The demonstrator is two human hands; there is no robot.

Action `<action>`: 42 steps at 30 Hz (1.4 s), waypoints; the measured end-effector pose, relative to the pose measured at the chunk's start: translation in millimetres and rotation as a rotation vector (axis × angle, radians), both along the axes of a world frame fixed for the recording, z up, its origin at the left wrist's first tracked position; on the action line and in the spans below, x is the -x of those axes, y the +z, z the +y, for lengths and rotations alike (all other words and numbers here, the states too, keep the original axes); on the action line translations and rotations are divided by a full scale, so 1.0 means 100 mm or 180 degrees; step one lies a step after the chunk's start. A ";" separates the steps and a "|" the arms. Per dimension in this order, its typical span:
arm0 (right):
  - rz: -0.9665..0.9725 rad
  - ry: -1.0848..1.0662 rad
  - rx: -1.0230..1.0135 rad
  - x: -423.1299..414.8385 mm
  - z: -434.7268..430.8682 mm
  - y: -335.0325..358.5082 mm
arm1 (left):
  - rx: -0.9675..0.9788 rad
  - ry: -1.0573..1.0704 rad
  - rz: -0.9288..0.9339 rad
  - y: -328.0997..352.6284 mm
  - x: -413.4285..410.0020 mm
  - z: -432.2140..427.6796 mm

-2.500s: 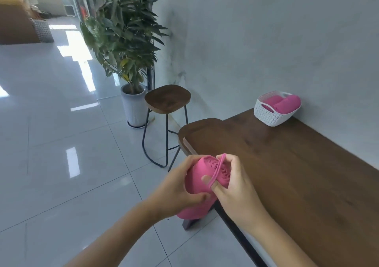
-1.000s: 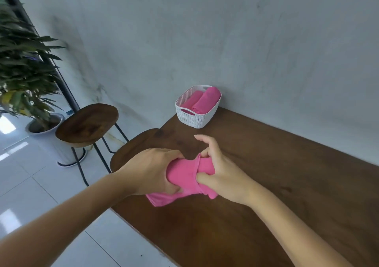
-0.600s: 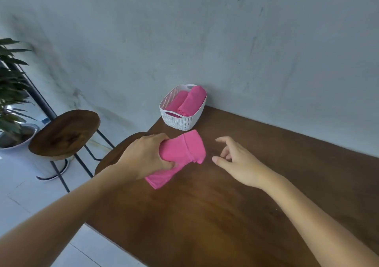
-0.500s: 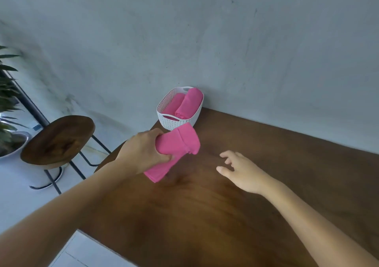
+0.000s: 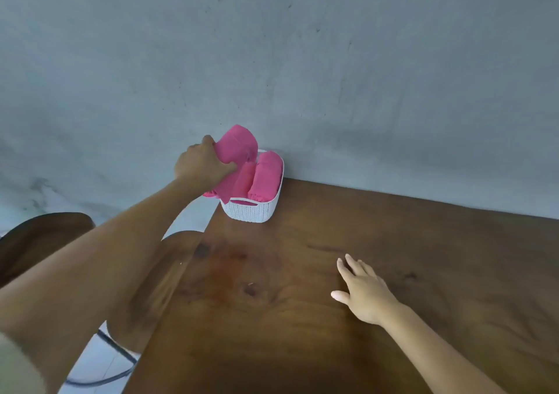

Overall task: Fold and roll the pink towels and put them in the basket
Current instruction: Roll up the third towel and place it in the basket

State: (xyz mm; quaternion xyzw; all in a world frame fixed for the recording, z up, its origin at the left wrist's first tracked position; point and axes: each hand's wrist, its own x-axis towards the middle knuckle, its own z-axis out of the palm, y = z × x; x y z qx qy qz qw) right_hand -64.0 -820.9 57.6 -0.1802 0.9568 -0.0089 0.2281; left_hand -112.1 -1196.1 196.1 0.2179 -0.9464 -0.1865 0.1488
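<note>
Left hand (image 5: 202,165): arm stretched toward the far left corner of the table; fingers and thumb curled round the held pink cloth towel roll, clamped firmly on it.
Held pink cloth towel roll (image 5: 239,147): in the air and tilted, upper end raised in front of the wall, lower end dipping over the left side of the basket. Whether it touches the rim or the rolls inside cannot be told.
White woven-pattern plastic basket (image 5: 252,212): handle slot in the near wall; stands on the table at its far left corner, close against the wall.
Two stored pink towel rolls (image 5: 266,175): lying side by side inside the basket, lengthwise, near ends toward the camera; the right one is the fuller.
Right hand (image 5: 364,292): palm down, fingers straight and slightly spread, holding nothing; low over the table, well apart from the basket. Contact with the wood cannot be told.
Dark brown wooden table (image 5: 302,318): knots and grain visible; bears the basket.
Grey plaster wall (image 5: 302,60): runs behind the table's far edge.
Round brown wooden stool seat (image 5: 36,239): left of the table, partly hidden behind the left forearm.
</note>
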 end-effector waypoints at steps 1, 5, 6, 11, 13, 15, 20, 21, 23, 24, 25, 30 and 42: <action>-0.0015 -0.0027 -0.0011 0.00 -0.01 0.01 | -0.0008 0.0032 -0.0030 -0.01 0.10 -0.02; -0.0073 -0.0157 0.0004 -0.01 -0.02 0.00 | -0.0063 0.0083 -0.0181 -0.12 0.40 -0.02; -0.0091 -0.0195 0.0015 -0.01 -0.04 0.01 | -0.0057 0.0066 -0.0217 -0.15 0.45 0.00; -0.0147 -0.0297 0.0016 0.00 -0.06 0.01 | -0.0058 -0.0238 -0.0277 -0.41 0.57 0.18; -0.0172 -0.0339 0.0030 0.00 -0.08 0.01 | 0.0082 -0.0327 -0.0363 -0.53 0.55 0.26; -0.0194 -0.0363 0.0042 0.01 -0.07 0.01 | 0.0199 -0.0379 -0.0440 -0.59 0.53 0.28; -0.0226 -0.0383 0.0111 -0.03 -0.06 -0.07 | -0.0119 -0.0580 -0.0372 -0.53 0.49 0.15; -0.0195 -0.0390 0.0141 -0.04 -0.05 -0.09 | -0.0174 -0.0630 -0.0278 -0.52 0.46 0.13; -0.0130 -0.0410 0.0191 -0.07 -0.04 -0.13 | -0.0168 -0.0662 -0.0062 -0.52 0.34 0.10; -0.0104 -0.0435 0.0235 -0.09 -0.03 -0.13 | -0.0080 -0.0672 0.0075 -0.53 0.27 0.10; -0.0073 -0.0478 0.0299 -0.11 -0.02 -0.15 | 0.0032 -0.0702 0.0254 -0.56 0.20 0.11; 0.0503 -0.0837 0.0547 -0.36 -0.07 -0.25 | 0.0442 -0.1341 0.1229 -0.76 -0.28 0.26; 0.1485 -0.0989 0.0842 -1.13 0.03 -0.43 | -0.0147 -0.2155 0.0400 -1.60 -1.23 1.10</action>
